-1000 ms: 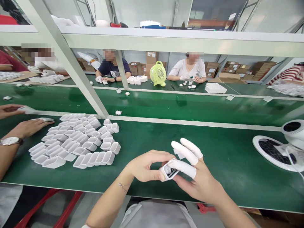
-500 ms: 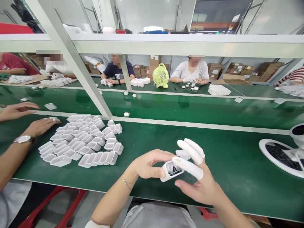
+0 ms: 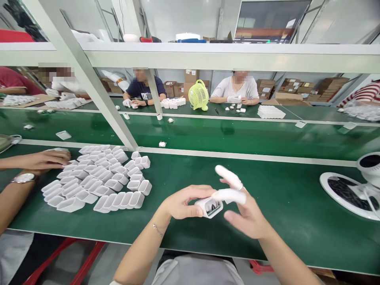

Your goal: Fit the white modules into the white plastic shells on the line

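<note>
I am pinching a small white plastic casing (image 3: 208, 206), open end showing a dark inside, between the thumb and curled fingers of my left hand (image 3: 181, 204), just above the near edge of the green work table (image 3: 285, 198). My right hand (image 3: 245, 208) is half open, its white-capped forefinger resting on the casing's top, the other fingers spread loose and holding nothing. To my left, rows of empty white plastic shells (image 3: 97, 178) are lying on the table, beside a co-worker's hand (image 3: 44, 159).
</note>
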### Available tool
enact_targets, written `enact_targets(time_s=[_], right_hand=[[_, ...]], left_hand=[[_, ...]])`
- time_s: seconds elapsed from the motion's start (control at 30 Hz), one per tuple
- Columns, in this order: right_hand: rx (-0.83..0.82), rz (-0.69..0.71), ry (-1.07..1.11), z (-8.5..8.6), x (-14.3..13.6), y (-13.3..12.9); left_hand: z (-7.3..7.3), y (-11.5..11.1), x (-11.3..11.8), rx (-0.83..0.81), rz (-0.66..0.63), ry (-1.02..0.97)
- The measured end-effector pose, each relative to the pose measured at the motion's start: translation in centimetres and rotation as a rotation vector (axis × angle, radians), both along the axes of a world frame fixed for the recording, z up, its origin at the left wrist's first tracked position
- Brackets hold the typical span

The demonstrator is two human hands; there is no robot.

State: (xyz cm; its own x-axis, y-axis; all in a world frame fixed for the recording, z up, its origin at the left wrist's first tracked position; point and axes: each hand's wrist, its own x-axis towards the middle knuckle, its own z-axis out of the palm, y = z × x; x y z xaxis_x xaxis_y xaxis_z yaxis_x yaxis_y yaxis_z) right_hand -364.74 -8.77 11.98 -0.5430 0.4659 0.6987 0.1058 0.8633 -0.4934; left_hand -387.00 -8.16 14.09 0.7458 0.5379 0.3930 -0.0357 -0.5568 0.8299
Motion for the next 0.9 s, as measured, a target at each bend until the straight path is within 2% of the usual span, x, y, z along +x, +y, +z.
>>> enact_targets(time_s=[0.1, 0.2, 0.3, 0.4, 0.5, 0.53, 0.63, 0.77, 0.83, 0.9], right_hand=[[0.015, -0.031, 0.102, -0.8, 0.3, 0.4], [0.152, -0.110, -0.058, -1.2, -0.3, -0.3], [0.174, -0.178, -0.145, -1.3, -1.2, -0.7], [0.004, -0.124, -0.152, -2.1, -1.3, 1.0], [-0.336, -0.060, 0.087, -4.0, -0.4, 5.1], [-0.452, -0.132, 0.230, -4.9, -0.1, 6.6], [-0.536, -0.326, 0.364, -7.8, 0.8, 10.6], [-0.508, -0.501, 0.315, -11.3, 0.9, 12.9], [-0.465, -0.544, 0.252, -12.3, 0.7, 13.3], [-0.421, -0.564, 0.187, -12.8, 0.5, 13.5]], left_hand=[[0.2, 0.1, -0.6, -0.010, 0.003, -0.013], [0.2, 0.2, -1.1, 0.006, 0.018, -0.010], [-0.3, 0.3, -1.4, 0.001, 0.037, 0.029], [-1.8, 0.9, -1.3, -0.143, 0.085, 0.026], [-4.0, 2.5, -1.3, -0.335, 0.175, -0.070], [-4.9, 3.5, -1.3, -0.366, 0.212, -0.095], [-7.1, 8.0, -1.4, -0.365, 0.354, -0.146], [-8.9, 16.1, -1.7, -0.284, 0.631, -0.192], [-9.3, 19.9, -1.7, -0.235, 0.755, -0.173], [-9.5, 22.7, -1.7, -0.186, 0.857, -0.141]])
